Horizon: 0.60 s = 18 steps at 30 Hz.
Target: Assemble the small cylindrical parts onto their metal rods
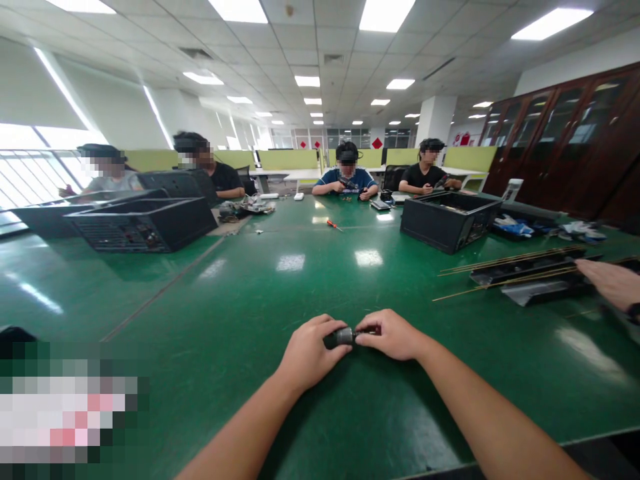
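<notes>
My left hand [307,352] and my right hand [393,333] meet over the green table [280,300], both closed on a small dark cylindrical part with a grey band [343,337]. The left fingers wrap its left end. The right fingers pinch its right end, where a thin dark piece sticks out. The part rests low, near the table surface.
An open black computer case [445,220] stands at the right, another black case [145,223] at the left. Thin sticks lie across a black tray [530,273] beside another person's hand [613,283]. A red screwdriver [334,225] lies mid-table. Several people sit at the far side.
</notes>
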Motion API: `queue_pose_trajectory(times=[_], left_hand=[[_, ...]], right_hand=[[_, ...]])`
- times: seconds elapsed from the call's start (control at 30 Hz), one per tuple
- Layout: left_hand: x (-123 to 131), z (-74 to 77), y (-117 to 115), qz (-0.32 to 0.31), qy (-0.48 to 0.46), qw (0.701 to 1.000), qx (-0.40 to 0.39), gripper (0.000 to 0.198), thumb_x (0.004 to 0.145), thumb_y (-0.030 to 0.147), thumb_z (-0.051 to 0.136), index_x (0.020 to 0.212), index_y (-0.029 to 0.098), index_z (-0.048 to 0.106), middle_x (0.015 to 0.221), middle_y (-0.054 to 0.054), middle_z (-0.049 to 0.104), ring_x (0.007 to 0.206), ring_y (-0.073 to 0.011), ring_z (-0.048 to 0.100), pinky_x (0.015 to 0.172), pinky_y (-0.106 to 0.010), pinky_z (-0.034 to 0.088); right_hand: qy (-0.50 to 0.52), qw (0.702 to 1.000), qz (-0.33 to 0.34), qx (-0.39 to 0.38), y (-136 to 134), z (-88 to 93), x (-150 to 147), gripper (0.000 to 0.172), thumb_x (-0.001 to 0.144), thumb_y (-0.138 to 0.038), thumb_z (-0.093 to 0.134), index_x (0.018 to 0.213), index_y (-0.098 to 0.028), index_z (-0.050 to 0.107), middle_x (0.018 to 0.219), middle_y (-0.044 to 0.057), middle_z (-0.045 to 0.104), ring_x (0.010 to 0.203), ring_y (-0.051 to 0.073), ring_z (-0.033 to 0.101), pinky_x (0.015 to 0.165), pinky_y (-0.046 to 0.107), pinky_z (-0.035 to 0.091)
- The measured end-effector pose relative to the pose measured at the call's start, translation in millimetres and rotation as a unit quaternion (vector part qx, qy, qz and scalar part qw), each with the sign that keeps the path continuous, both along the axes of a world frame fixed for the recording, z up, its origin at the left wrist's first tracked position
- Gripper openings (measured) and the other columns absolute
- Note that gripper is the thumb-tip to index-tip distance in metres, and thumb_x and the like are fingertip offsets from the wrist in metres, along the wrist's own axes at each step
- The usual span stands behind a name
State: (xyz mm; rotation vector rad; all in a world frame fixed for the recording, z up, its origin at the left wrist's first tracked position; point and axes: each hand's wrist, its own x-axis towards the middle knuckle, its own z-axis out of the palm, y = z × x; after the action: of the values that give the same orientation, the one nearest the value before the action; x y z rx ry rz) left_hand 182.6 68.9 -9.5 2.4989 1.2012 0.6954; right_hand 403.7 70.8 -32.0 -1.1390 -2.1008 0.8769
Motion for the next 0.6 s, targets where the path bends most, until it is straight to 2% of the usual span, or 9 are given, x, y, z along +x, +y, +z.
queue_pose_trajectory(times=[0.13,0.6], left_hand=[[-0.1,-3.2,1.8,0.010,0.001,1.000,0.001,0.026,0.075,0.032,0.069,0.100,0.027,0.071,0.094,-0.002,0.068,0.088,-0.0205,0.063,0.082,-0.030,0.049],[1.3,-3.2,2.4,0.005,-0.024,1.000,-0.003,0.024,0.076,0.033,0.070,0.099,0.028,0.072,0.092,-0.001,0.069,0.084,-0.0185,0.063,0.079,-0.029,0.048]], right_hand=[[-0.015,0.999,0.003,0.046,0.4,-0.4,-1.7,0.021,0.084,-0.032,0.064,0.093,-0.018,0.075,0.084,0.004,0.071,0.077,0.016,0.062,0.068,0.025,0.042],[-0.054,0.994,0.001,0.098,-1.4,5.4,0.6,0.020,0.086,-0.034,0.062,0.090,-0.019,0.075,0.077,0.003,0.068,0.071,0.014,0.060,0.065,0.023,0.039]])
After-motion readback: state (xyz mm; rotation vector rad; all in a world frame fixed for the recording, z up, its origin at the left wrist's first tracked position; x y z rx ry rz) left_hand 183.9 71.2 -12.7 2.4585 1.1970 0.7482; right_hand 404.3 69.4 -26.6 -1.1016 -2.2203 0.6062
